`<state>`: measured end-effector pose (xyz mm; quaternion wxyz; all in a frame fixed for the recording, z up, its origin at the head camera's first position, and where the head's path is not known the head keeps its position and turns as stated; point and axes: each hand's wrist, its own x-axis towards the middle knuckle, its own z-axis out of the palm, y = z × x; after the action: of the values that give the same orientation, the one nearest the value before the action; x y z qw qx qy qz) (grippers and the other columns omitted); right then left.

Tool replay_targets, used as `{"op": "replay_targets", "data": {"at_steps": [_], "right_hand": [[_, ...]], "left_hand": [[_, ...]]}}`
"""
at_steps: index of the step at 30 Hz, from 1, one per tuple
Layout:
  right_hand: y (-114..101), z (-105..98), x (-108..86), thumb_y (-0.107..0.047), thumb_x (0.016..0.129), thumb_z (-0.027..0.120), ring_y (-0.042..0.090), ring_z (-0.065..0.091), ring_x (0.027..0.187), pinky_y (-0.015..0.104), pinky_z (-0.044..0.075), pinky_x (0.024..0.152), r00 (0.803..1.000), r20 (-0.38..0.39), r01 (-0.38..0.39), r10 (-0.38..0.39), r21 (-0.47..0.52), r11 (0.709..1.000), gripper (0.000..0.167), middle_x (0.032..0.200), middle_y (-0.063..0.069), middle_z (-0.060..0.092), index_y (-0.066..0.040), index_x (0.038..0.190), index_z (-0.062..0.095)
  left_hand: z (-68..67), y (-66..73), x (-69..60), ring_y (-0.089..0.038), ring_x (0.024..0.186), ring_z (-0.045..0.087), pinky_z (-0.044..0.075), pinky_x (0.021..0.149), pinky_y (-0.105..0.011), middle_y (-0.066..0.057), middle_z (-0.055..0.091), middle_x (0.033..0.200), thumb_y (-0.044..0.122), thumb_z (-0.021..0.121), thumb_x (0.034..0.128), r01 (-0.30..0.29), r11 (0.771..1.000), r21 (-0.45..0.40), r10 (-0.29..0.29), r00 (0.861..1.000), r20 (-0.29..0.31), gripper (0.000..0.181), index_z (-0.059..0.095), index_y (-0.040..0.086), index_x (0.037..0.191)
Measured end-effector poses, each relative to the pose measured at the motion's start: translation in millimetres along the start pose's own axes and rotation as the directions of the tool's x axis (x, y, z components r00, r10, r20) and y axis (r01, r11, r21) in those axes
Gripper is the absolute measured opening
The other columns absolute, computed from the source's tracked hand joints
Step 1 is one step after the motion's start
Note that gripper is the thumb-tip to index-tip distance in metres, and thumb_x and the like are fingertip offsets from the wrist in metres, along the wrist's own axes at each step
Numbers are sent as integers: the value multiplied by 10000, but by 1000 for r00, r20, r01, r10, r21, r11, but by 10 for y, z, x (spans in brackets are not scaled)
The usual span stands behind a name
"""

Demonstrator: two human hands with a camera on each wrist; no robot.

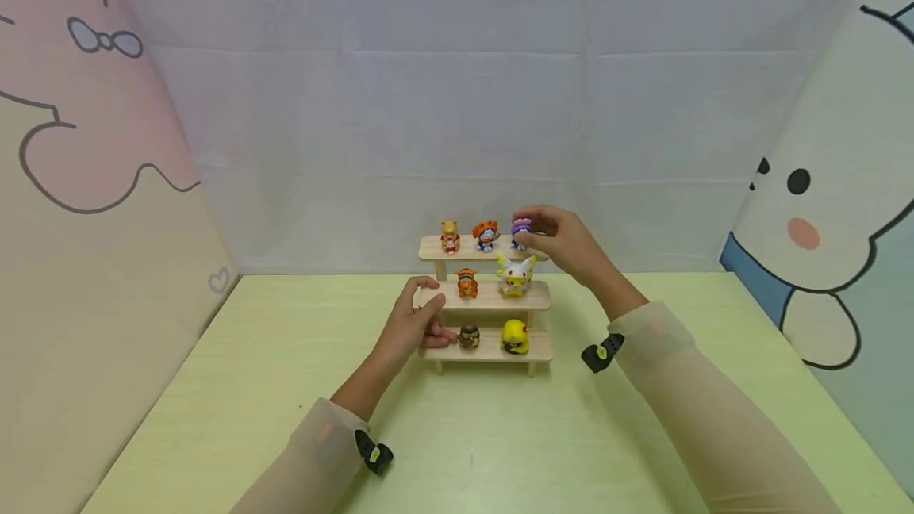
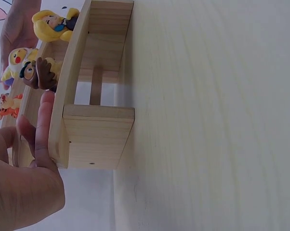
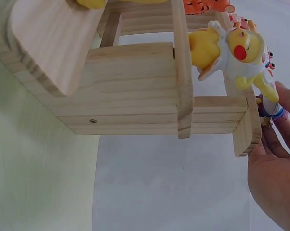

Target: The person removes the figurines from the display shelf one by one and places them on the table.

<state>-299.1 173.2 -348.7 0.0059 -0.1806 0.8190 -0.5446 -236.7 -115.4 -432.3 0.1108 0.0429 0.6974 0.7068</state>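
Observation:
A three-tier wooden display stand holds several small figurines. My right hand pinches a purple-and-blue figurine at the right end of the top tier; in the right wrist view the fingers partly cover that figurine. At the stand's left side, my left hand grips the end of the middle tier with thumb and index finger. Its lower fingers lie on the bottom tier, one fingertip close to a brown owl figurine. Whether that fingertip touches the owl, I cannot tell.
Up top sit a yellow bear figurine and an orange-hatted blue one. An orange tiger and a white-and-yellow figure occupy the middle tier, a yellow-haired figurine the bottom. A white cloth hangs behind the table.

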Motion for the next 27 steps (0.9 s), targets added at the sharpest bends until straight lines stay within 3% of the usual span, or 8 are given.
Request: {"op": "replay_targets", "data": {"at_steps": [21,27], "right_hand": [[-12,15,-9,-218,997,725,254,629,1156,262,545,896,999,-20,-25,24,-16,1000,442,1297,126,654,-47,1390,615],[-17,7,-11,-263,986,740,256,624,1134,285,520,821,998,-44,-45,44,-30,999,430,1290,112,665,-101,1373,646]], "left_hand": [[-2,27,-23,-250,664,763,638,586,-307,-67,509,626,237,534,1104,6,1000,-2,-6,1000,13,377,372,135,1430],[-9,18,-24,-248,662,762,638,583,-307,-64,504,628,227,521,1109,6,1000,6,-6,1000,17,384,355,118,1437]]}}
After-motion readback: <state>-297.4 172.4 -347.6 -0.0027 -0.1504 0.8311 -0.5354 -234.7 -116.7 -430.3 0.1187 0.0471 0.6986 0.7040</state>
